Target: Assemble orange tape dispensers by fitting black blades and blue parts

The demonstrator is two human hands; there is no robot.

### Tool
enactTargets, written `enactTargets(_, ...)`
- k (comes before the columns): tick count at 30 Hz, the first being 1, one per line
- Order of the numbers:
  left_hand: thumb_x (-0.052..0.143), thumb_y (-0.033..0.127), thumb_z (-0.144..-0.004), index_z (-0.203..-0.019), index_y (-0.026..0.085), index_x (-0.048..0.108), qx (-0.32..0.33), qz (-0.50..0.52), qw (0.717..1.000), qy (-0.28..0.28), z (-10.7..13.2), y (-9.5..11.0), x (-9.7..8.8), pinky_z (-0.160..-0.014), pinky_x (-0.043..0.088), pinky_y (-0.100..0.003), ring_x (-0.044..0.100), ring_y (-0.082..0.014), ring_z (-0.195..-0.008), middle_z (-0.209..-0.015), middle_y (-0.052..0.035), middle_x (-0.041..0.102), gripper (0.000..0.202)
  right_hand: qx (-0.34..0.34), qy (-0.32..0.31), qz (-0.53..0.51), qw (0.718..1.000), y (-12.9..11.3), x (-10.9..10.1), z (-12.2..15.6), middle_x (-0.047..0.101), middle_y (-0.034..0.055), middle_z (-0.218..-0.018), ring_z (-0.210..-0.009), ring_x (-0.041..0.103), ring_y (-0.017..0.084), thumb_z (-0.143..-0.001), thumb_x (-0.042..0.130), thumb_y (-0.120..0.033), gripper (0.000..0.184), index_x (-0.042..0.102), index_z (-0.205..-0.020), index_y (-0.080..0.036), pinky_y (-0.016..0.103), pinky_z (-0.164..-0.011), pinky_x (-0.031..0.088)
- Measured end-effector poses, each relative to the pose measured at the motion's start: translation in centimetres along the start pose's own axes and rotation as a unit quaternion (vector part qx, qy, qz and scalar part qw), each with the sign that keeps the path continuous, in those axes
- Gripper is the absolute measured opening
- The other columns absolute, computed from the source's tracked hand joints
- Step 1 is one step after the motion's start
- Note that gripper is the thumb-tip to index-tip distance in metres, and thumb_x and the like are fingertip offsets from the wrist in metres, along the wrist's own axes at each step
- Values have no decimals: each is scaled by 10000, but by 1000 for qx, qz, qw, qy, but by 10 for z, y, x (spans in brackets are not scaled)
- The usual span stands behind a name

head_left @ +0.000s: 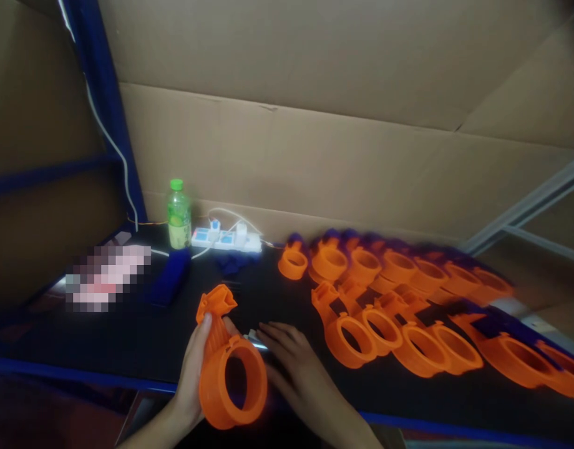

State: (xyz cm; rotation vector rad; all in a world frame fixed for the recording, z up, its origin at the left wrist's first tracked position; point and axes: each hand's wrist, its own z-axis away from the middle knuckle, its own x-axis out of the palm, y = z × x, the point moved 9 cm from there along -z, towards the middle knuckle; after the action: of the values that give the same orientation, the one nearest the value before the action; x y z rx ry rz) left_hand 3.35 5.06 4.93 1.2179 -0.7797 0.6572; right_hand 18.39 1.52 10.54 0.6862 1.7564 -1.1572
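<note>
My left hand (189, 368) is wrapped round an orange plastic ring part (228, 368), holding it upright over the near edge of the black table (128, 337). My right hand (294, 368) lies flat on the table just right of the part, fingers stretched out toward a small pale object (255, 340) next to the ring. Two rows of several matching orange ring parts (399, 312), some with dark blue pieces, lie on the table to the right.
A green bottle (179, 215) and a white power strip (226, 239) with cables stand at the back left. A dark blue block (168, 280) lies near them. Cardboard walls close the back. A blue shelf post (104, 100) rises at left.
</note>
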Motion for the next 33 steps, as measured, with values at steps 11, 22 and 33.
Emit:
enactTargets(11,573,493,-907,-758,144,684,-45,36,998,-20,-4,-8,1,-657,547,-292,583,-150,-614,-670,-29,612,396,-8,81,52,995,20,-2,15,651,60,-1199,-1115,594,216,-979,495,-195,344,652,-1262,-311,395,-943,539)
enactTargets(22,549,447,-922,-957,99,689,-25,-123,988,-84,1,-1,19,-654,528,-325,654,-226,-691,-800,-146,733,377,78,29,-82,993,29,-21,49,690,56,-995,-921,667,173,-971,517,-264,237,747,-1027,-244,265,-817,534)
enactTargets(33,617,390,-910,-1102,154,628,-43,-175,971,-154,11,-6,37,-535,482,-253,645,-172,-536,-696,-98,746,304,155,137,-240,949,18,-63,19,677,33,-821,-761,625,162,-889,645,-417,225,754,-890,-220,245,-684,476)
